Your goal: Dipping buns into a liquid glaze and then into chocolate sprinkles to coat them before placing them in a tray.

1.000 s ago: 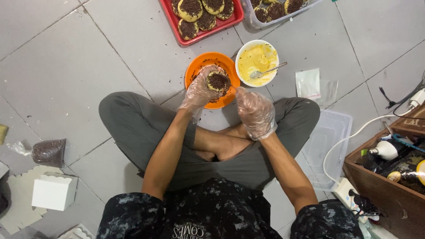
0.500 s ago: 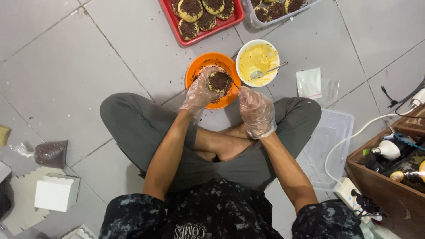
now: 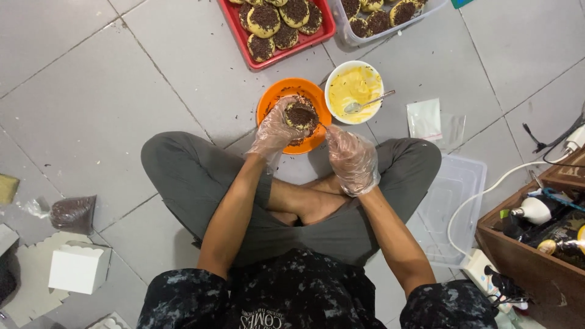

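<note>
Fingers of left hand (image 3: 277,129) grip sprinkle-covered pastry (image 3: 300,116) over orange bowl (image 3: 271,99).

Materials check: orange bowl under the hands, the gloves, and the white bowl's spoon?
Round orange bowl: looks like moulded plastic, uniform colour, soft sheen. Clear disposable gloves on the left hand and right hand: thin plastic film, crinkled, see-through, loose at the wrists. Spoon in the white bowl of yellow cream: probably metal, grey and reflective.
</note>
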